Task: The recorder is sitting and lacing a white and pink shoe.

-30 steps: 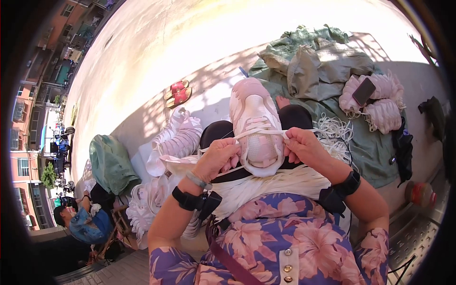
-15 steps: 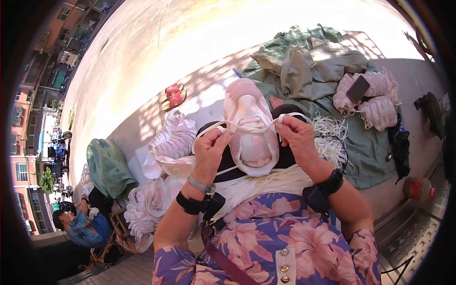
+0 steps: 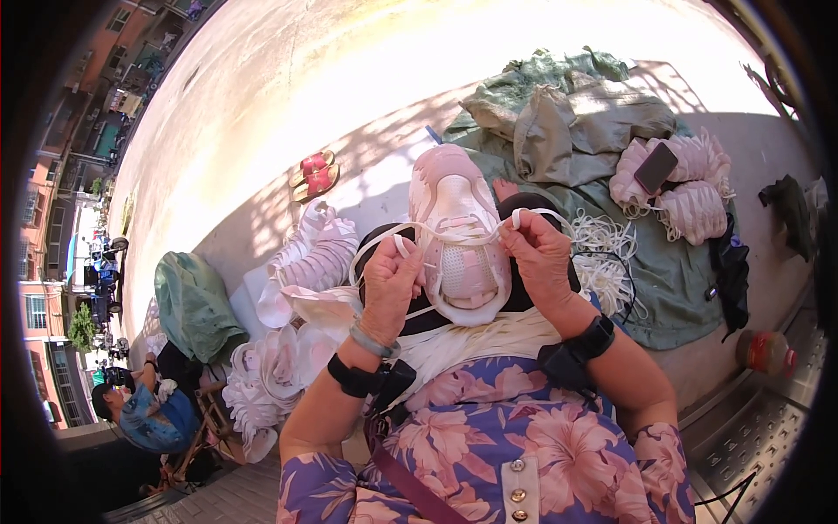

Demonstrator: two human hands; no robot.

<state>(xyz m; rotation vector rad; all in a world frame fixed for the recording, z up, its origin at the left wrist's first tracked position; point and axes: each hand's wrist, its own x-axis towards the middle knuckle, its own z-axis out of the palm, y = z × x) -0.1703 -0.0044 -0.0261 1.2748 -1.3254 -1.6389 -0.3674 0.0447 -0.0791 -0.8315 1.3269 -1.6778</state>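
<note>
While the lace [image 3: 449, 238] ran nearly straight across the shoe [image 3: 442, 179] a second ago, it now sags between the left hand [image 3: 390, 275] and the right hand [image 3: 539, 259], so it seems slack rather than drawn tight. Each pinches one side of it; the shoe sits between them on the lap [image 3: 421, 326], toe pointing away. At left, a green bag [image 3: 196, 306] bulges, contents hidden; at right, a red-capped bottle [image 3: 759, 351] lies tipped, its fill unclear.
</note>
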